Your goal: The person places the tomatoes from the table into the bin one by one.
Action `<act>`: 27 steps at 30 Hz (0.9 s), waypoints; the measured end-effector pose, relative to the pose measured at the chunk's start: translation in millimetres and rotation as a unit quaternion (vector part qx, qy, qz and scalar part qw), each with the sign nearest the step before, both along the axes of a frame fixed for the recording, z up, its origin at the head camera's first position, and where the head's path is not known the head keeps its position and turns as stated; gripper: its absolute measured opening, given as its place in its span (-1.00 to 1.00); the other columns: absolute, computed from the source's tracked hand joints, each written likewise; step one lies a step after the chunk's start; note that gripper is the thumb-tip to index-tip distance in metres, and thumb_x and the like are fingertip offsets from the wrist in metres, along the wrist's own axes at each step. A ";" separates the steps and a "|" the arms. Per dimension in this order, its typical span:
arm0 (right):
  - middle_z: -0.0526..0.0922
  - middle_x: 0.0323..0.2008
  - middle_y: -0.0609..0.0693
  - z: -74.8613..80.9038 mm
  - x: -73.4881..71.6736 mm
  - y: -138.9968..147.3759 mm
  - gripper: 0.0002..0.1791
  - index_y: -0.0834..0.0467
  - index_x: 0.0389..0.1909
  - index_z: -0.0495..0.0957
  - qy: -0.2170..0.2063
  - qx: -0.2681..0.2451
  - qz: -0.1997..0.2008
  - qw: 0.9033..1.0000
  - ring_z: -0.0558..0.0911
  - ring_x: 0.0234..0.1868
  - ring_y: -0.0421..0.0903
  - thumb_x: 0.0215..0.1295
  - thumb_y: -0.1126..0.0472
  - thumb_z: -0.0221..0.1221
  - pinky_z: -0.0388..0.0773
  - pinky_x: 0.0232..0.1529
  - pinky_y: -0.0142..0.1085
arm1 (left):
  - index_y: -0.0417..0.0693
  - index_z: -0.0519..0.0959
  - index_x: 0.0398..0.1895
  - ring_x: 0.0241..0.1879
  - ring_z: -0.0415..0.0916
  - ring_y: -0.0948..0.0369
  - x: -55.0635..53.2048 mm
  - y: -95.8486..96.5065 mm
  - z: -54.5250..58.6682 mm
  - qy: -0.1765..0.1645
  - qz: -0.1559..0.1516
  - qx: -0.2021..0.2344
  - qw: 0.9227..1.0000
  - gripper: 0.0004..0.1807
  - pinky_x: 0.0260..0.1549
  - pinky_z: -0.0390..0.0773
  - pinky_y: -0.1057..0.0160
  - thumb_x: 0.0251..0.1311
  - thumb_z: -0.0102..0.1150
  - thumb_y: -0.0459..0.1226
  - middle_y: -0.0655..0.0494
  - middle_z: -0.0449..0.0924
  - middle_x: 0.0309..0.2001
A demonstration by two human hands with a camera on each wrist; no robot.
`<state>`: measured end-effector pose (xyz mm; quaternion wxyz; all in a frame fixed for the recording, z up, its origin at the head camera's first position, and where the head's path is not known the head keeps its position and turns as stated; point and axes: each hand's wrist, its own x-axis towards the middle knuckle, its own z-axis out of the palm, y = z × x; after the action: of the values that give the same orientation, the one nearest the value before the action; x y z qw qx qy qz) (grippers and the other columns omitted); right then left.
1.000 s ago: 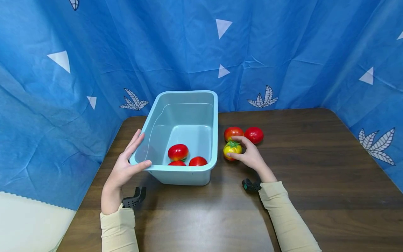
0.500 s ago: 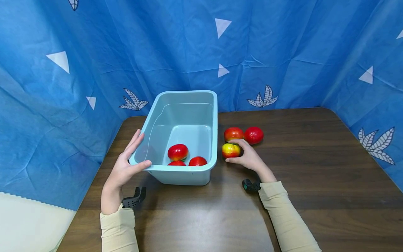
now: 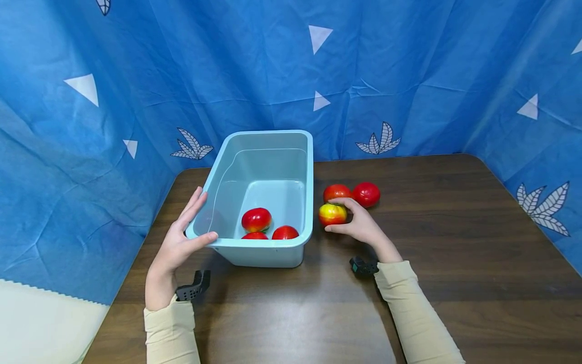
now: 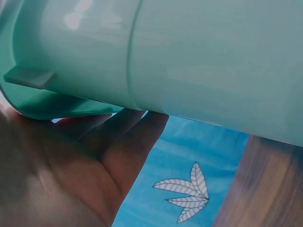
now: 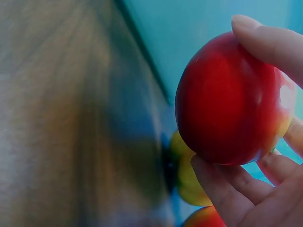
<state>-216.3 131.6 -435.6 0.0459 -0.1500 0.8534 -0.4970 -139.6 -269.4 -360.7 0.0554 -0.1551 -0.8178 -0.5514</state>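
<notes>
In the head view my right hand (image 3: pixel 359 222) holds a red-and-yellow toy tomato (image 3: pixel 331 215) between thumb and fingers, just right of the bin. The right wrist view shows the same tomato (image 5: pixel 225 101) from its glossy red side, the thumb across its top and fingers under it. My left hand (image 3: pixel 178 240) rests at the near left corner of the light blue bin (image 3: pixel 263 251), thumb on the front rim and fingers stretched along the left side. In the left wrist view its fingers (image 4: pixel 135 142) touch the outer wall.
Inside the bin lie three red tomatoes, one (image 3: pixel 256 219) fully visible and two partly behind the front wall. Behind my right hand a red-orange tomato (image 3: pixel 336 191) and a red tomato (image 3: pixel 366 194) sit on the brown wooden table (image 3: pixel 454 227). A blue curtain (image 3: pixel 409 76) hangs behind.
The tomato in my right hand has turned, its green leafy top swinging out of sight, and shifted slightly left toward the bin. My left hand has stayed at the corner.
</notes>
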 end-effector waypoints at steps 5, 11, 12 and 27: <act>0.38 0.19 0.06 11.9 4.0 1.1 -0.22 0.03 0.21 0.36 0.012 -0.012 -0.003 1.000 0.33 0.17 0.08 -0.08 0.02 0.45 0.35 0.12 0.08 | -0.01 0.13 0.44 0.41 -0.13 -0.01 0.1 0.0 0.3 -0.003 0.000 0.005 1.000 -0.12 0.03 0.35 0.40 0.00 0.25 -0.48 0.26 -0.13 0.47; 0.39 0.18 0.06 28.6 10.4 2.3 -0.23 0.03 0.21 0.37 0.028 -0.040 -0.004 0.999 0.37 0.15 0.08 -0.08 0.05 0.45 0.40 0.09 0.05 | -0.02 0.13 0.44 0.41 -0.14 -0.02 0.7 0.4 0.6 -0.002 -0.004 0.010 1.000 -0.13 0.02 0.35 0.43 0.00 0.24 -0.48 0.25 -0.13 0.48; 0.39 0.17 0.06 30.9 11.5 2.7 -0.24 0.03 0.20 0.37 0.032 -0.045 -0.004 0.998 0.37 0.14 0.08 -0.08 0.05 0.45 0.41 0.09 0.04 | -0.02 0.13 0.44 0.41 -0.13 -0.02 0.8 0.4 0.6 -0.002 -0.004 0.010 1.000 -0.13 0.02 0.35 0.43 0.00 0.24 -0.48 0.25 -0.13 0.48; 0.37 0.22 -0.09 66.0 32.7 4.5 -0.27 -0.02 0.23 0.37 0.112 -0.073 -0.020 0.991 0.36 0.14 -0.03 -0.02 0.11 0.42 0.45 0.02 -0.06 | -0.02 0.13 0.43 0.41 -0.14 -0.01 -0.1 -0.5 -0.5 0.006 -0.010 0.007 1.000 -0.13 0.02 0.33 0.46 0.01 0.23 -0.50 0.23 -0.14 0.48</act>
<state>-183.6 136.2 -369.6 -0.0707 -0.1906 0.8175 -0.5389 -139.6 -269.8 -361.3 0.0554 -0.1661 -0.8118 -0.5570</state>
